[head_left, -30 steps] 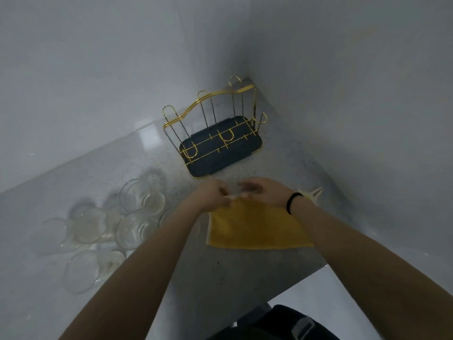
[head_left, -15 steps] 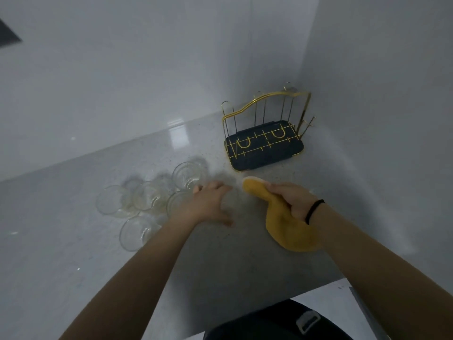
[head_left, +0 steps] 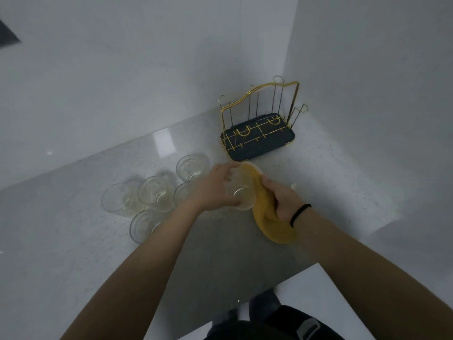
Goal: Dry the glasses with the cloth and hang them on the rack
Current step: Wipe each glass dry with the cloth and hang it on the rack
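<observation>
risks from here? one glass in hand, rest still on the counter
1. The left hand grips a clear ribbed glass bare-handed while the right hand presses the yellow cloth to it; if wet, it could slip.
2. Five more clear glasses crowd under the left forearm; a careless move could knock them.
3. The gold wire rack on a dark tray sits deep in the corner, so hanging means reaching across.

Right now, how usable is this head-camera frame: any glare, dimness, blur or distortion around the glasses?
Head view: dim and grainy overall; a bright glare patch on the counter; wide-angle bending of the wall edges; the glass in the left hand is soft and low-contrast against the yellow cloth; the clear glasses on the counter blend into it.
</observation>
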### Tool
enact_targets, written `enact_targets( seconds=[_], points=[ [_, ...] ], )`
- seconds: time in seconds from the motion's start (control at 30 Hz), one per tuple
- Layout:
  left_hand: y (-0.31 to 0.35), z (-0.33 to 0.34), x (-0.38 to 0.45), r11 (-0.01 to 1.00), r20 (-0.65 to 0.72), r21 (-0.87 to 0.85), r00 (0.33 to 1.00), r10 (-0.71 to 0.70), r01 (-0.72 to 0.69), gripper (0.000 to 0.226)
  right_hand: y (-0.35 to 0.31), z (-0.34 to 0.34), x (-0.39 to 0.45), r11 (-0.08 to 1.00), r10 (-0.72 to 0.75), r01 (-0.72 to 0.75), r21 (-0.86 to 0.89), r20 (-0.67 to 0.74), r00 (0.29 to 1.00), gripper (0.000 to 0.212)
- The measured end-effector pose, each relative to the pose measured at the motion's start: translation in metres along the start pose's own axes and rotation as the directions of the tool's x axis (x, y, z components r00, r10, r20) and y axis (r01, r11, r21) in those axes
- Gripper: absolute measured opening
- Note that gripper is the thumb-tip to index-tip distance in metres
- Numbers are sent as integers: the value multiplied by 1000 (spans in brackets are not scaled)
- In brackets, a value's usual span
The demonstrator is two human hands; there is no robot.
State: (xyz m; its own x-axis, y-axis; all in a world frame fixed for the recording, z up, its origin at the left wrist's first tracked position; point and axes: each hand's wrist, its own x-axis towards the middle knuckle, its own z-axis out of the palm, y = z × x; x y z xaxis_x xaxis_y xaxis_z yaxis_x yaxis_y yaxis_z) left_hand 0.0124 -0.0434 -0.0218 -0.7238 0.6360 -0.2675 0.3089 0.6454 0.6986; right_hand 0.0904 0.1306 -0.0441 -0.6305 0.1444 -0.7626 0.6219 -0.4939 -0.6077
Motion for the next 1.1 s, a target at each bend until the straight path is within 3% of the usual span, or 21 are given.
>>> enact_targets(
  seconds=[0.13,0.23,0.33,0.4,0.53,0.63,0.77,0.9,1.03,1.1],
  points=[
    [23,-11,-5,882,-22,-468,997,-71,52,99,-8,3,-23,983,-68,65,169,13,998,52],
    [41,-10,-11,749,-82,-659,984,-159,67,102,-19,9,-41,952,-110,102,288,11,994,51],
    [58,-9,-17,742,-188,-670,968,-170,0,74,-31,18,-58,912,-154,136,386,15,988,45],
    [63,-10,-19,712,-169,-702,976,-141,-19,66,-38,25,-67,890,-199,176,420,11,980,47],
    [67,-21,-23,651,-19,-759,1000,-12,-6,72,-50,37,-81,863,-243,230,451,-28,970,45],
    [63,-34,-22,636,-28,-769,997,70,-66,79,-57,43,-94,840,-320,296,455,-25,947,33],
    [75,-47,-24,561,-126,-824,991,-50,-76,89,-56,59,-105,773,-515,468,428,-9,857,30],
    [86,-51,-24,572,-228,-807,970,-80,-143,84,-45,78,-105,722,-614,598,348,-76,785,33],
    [83,-45,-24,518,-147,-850,987,-58,-96,77,-44,94,-97,653,-717,748,121,-219,661,34],
    [78,-38,-23,484,-114,-871,993,-23,-88,72,-53,98,-95,644,-749,764,27,-183,637,38]
  ],
)
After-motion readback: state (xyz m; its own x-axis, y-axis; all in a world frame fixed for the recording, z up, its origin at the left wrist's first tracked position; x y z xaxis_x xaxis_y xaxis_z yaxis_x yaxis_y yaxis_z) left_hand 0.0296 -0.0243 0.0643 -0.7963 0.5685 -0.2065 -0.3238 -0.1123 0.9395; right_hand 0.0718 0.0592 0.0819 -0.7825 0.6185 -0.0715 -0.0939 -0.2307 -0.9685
